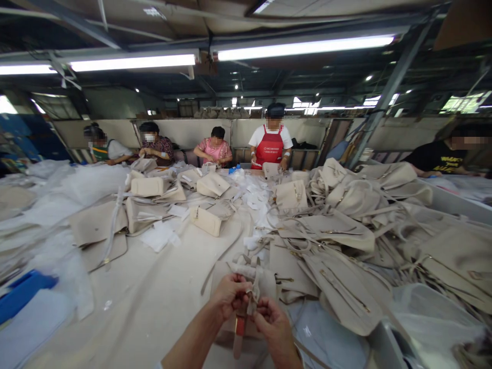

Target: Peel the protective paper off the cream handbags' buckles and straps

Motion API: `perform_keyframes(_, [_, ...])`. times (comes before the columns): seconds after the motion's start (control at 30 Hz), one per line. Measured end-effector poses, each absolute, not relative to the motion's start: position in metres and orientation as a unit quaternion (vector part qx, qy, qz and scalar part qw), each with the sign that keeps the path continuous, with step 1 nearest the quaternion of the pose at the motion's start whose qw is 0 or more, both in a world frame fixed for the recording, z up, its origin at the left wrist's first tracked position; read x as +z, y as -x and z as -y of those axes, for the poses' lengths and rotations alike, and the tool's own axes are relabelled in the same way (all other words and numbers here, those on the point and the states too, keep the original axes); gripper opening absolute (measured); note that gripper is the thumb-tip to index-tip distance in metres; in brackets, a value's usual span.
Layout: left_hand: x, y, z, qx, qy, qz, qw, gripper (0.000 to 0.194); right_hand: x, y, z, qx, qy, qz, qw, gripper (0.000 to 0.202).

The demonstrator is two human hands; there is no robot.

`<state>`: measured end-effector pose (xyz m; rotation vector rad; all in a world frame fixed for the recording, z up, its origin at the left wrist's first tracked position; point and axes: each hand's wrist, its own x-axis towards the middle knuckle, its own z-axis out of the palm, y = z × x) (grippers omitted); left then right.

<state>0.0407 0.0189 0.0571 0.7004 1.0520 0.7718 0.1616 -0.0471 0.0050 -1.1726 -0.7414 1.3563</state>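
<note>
A beige handbag lies on the table right in front of me. Over it, my left hand pinches a beige strap from the left side. My right hand has its fingers closed on the same strap from the right, a little lower. Below the fingers hangs a flat strip with a red-brown band and a rounded pale end. The exact part between the fingertips is small and partly covered by them.
Beige bags are heaped on the right; more bags stand further back. White paper pieces and clear plastic bags lie about. A blue tray is at left, a grey bin at lower right. Several co-workers are across the table.
</note>
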Motion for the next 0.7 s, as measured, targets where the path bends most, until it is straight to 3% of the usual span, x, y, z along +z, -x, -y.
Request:
perform_keyframes(0.13, [0.060,-0.043,-0.009,0.378,-0.337,-0.476,0.719,0.044,0.022,-0.168,0.048,0.621,0.476,0.219,0.583,0.042])
perform_keyframes(0.23, [0.061,-0.045,0.000,0.399,-0.356,-0.465,0.706,0.043,0.033,-0.174,0.044,0.653,0.450,0.151,0.590,0.037])
perform_keyframes(0.4, [0.062,-0.048,0.016,0.429,-0.454,-0.423,0.657,0.035,0.029,-0.174,0.038,0.576,0.486,0.287,0.591,0.046])
perform_keyframes(0.53, [0.053,-0.042,0.025,0.421,-0.627,-0.459,0.468,0.008,0.017,-0.173,0.036,0.518,0.503,0.388,0.573,0.038])
perform_keyframes(0.7, [0.047,-0.033,0.012,0.333,-0.785,-0.483,0.201,0.027,0.009,-0.172,0.047,0.419,0.562,0.498,0.511,0.043])
